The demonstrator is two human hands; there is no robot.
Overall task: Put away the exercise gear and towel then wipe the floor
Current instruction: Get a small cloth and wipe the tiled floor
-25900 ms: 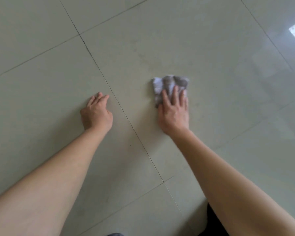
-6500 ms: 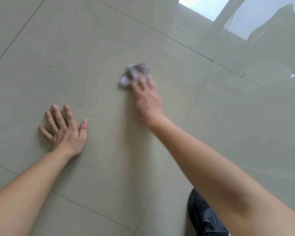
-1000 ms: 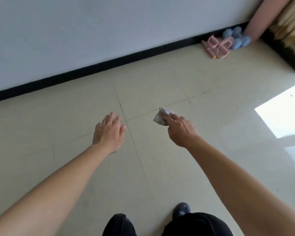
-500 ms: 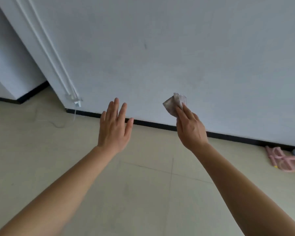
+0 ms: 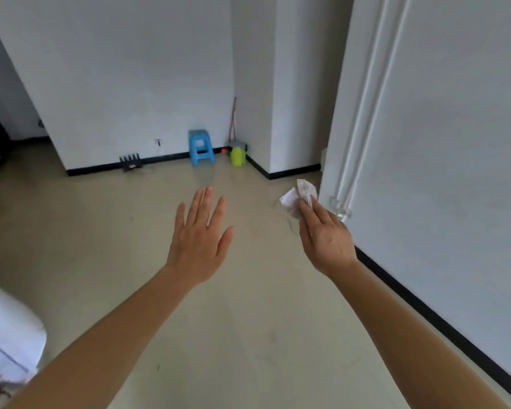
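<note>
My right hand [image 5: 325, 234] is raised in front of me and pinches a crumpled, soiled white wipe [image 5: 298, 196] between thumb and fingers. My left hand [image 5: 199, 236] is held out flat beside it, palm down, fingers spread, holding nothing. Both hands are in the air above the beige tiled floor [image 5: 248, 320]. No exercise gear shows in this view.
A white wall with a black skirting board [image 5: 443, 323] and pipes [image 5: 363, 113] runs along the right. In the far corner stand a blue plastic stool [image 5: 200, 147], a green bottle [image 5: 237, 156] and a broom [image 5: 233, 122]. A white piece of furniture [image 5: 3, 332] is at the lower left.
The view has swung left from the wall into the room's far corner. The hands stay raised, the right one still holding the wipe, now lower in the frame.
</note>
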